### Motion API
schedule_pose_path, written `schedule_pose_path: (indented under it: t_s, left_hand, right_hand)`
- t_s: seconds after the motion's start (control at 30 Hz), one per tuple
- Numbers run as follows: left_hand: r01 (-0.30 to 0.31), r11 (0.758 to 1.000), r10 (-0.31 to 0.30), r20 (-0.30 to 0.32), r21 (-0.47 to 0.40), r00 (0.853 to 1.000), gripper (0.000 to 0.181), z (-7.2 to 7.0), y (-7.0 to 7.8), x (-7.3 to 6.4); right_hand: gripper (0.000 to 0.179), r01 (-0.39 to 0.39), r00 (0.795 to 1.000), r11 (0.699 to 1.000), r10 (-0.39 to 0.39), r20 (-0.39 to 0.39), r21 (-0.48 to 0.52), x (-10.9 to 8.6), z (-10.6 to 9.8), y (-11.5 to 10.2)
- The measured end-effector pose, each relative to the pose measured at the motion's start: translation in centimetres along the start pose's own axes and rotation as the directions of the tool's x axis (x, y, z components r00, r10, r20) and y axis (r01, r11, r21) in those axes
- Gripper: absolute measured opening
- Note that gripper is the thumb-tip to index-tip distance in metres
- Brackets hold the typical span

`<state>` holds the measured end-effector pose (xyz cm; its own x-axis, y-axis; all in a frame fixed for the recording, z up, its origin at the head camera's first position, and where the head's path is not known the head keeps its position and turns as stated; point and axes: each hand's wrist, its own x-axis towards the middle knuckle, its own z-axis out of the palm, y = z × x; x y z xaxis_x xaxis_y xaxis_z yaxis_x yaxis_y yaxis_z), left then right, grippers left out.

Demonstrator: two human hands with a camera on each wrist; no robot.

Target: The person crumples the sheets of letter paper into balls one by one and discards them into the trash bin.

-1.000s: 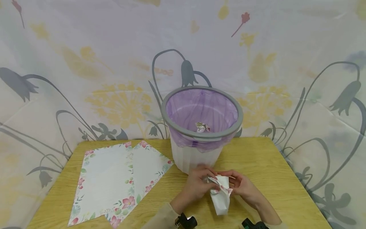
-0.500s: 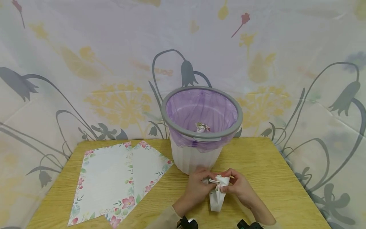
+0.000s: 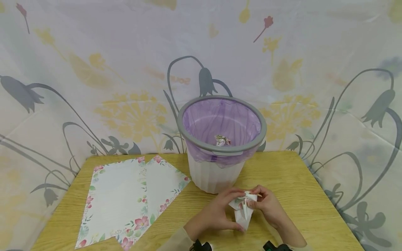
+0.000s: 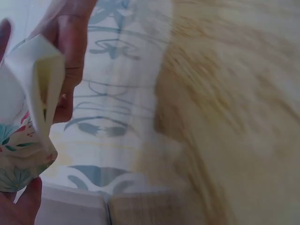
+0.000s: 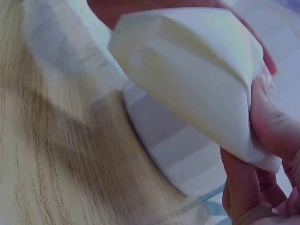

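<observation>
A folded, crumpled sheet of paper (image 3: 243, 219), white with bits of floral print, is held between both hands over the near part of the table. My right hand (image 3: 269, 208) pinches its right upper edge between thumb and fingers. My left hand (image 3: 218, 213) spans the left side, fingers at the paper's top and thumb by its lower end. In the left wrist view the paper (image 4: 21, 159) shows a gaping fold and printed flowers. Its plain white side fills much of the right wrist view, where the right thumb (image 5: 274, 124) presses on the paper (image 5: 192, 70).
Just behind the hands stands a white bin (image 3: 213, 176) with a grey rim and purple liner (image 3: 221, 116). A crumpled paper ball (image 3: 222, 140) lies inside it. Two overlapping flower-bordered sheets (image 3: 114, 198) lie on the wooden table (image 3: 292, 184) to the left.
My left hand has spread, its thumb moving down to the paper's lower end while its fingers stay near the top. The paper has become shorter and more crumpled.
</observation>
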<state>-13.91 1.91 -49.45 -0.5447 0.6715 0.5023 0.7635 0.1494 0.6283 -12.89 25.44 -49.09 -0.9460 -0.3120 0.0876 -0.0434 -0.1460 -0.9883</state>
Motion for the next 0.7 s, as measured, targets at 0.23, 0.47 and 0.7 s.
schedule_pose_path:
  t_s: [0.23, 0.47, 0.7]
  left_hand:
    - [-0.077, 0.957, 0.068, 0.042, 0.278, 0.997, 0.111, 0.2, -0.1, 0.2]
    - [-0.143, 0.939, 0.157, -0.020, 0.313, 0.987, 0.097, 0.0, -0.3, 0.1]
    - [-0.151, 0.931, 0.206, -0.136, 0.332, 0.969, 0.062, 0.0, -0.3, 0.0]
  right_hand:
    - [0.015, -0.050, 0.993, 0.997, 0.055, -0.101, 0.053, 0.0, 0.5, -0.2]
    - [0.024, -0.063, 0.985, 0.994, 0.077, -0.158, 0.090, 0.0, 1.0, 0.0]
    - [0.023, -0.058, 0.963, 0.993, 0.082, -0.256, 0.099, 0.1, 2.1, 0.2]
